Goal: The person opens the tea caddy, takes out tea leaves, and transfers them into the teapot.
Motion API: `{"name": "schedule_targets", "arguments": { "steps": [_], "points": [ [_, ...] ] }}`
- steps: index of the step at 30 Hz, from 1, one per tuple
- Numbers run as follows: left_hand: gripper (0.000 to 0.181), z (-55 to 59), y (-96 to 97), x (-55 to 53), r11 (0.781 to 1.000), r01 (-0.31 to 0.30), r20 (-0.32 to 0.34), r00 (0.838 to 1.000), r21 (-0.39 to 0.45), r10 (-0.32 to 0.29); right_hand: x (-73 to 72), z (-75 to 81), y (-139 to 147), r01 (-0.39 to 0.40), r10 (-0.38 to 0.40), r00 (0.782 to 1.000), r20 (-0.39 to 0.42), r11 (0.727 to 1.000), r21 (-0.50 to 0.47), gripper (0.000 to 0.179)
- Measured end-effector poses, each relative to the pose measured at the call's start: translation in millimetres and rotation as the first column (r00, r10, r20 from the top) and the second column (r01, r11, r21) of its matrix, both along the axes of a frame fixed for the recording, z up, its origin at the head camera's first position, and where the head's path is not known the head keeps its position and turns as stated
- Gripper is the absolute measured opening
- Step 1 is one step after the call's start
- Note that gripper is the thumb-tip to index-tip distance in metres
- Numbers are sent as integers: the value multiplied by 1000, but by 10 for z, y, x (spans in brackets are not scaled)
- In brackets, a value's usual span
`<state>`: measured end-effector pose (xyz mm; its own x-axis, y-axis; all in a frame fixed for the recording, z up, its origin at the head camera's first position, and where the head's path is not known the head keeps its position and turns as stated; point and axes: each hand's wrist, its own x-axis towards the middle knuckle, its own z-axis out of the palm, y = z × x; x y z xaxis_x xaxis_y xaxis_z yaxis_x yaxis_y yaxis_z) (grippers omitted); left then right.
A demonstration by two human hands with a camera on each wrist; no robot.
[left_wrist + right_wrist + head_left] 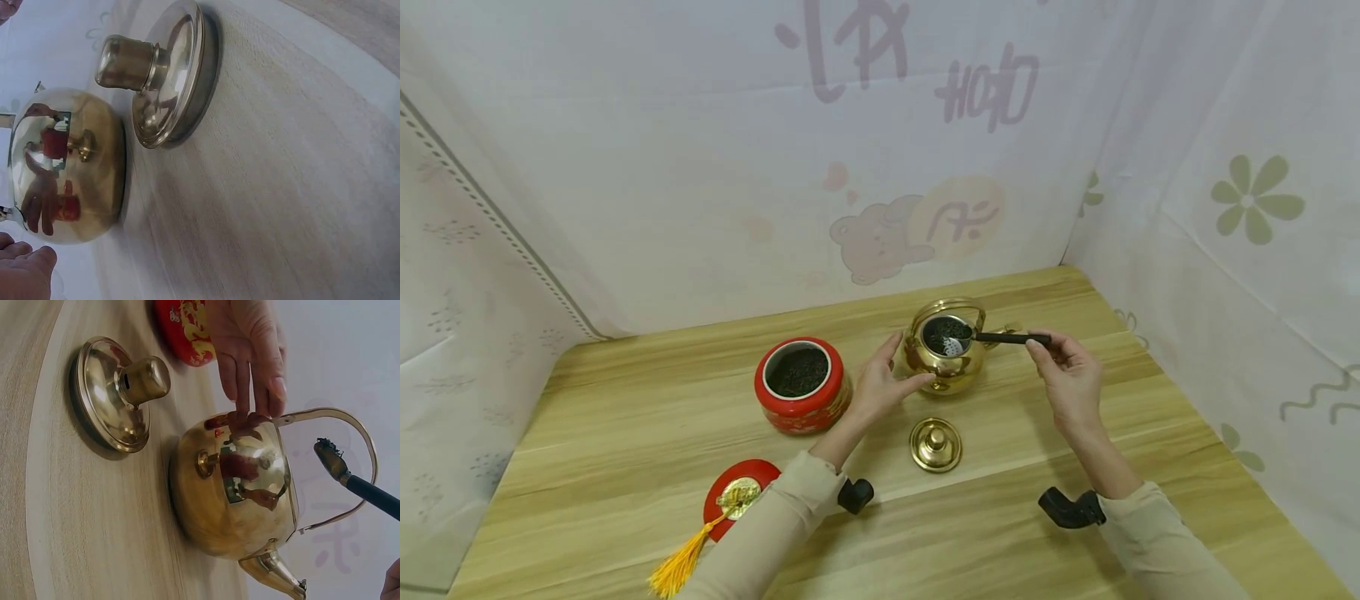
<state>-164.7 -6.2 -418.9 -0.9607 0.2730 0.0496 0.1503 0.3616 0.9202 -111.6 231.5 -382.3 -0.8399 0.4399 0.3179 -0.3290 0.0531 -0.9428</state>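
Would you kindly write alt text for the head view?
A person's right hand holds a black-handled spoon at the mouth of an open gold kettle, the left hand beside it. A gold lid lies in front; to the left are an open red jar of dark leaves and a tasselled red lid.

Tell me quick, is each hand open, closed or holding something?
Left hand: open, thumb and fingers apart, at the gold kettle's side.
Right hand: holding the black-handled spoon, pinching its handle.
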Motion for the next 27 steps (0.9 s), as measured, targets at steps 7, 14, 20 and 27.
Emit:
{"name": "schedule_targets", "arguments": {
  "steps": [7,14,20,27],
  "points": [
    [89,-42,43,-42,1000,18,-4,1000,2,-18,-24,-30,0,25,-27,999,28,997,68,21],
    [90,-71,97,-102,1000,12,-15,1000,-9,-12,-36,1,-24,26,-31,999,41,993,116,21],
    [91,-72,127,-136,1000,7,-18,1000,-18,-7,11,150,-101,8,-15,998,56,993,118,20],
    [90,-48,162,-176,999,-1,-57,998,-47,-1,-29,145,-108,-9,2,999,54,991,131,20]
  ]
}}
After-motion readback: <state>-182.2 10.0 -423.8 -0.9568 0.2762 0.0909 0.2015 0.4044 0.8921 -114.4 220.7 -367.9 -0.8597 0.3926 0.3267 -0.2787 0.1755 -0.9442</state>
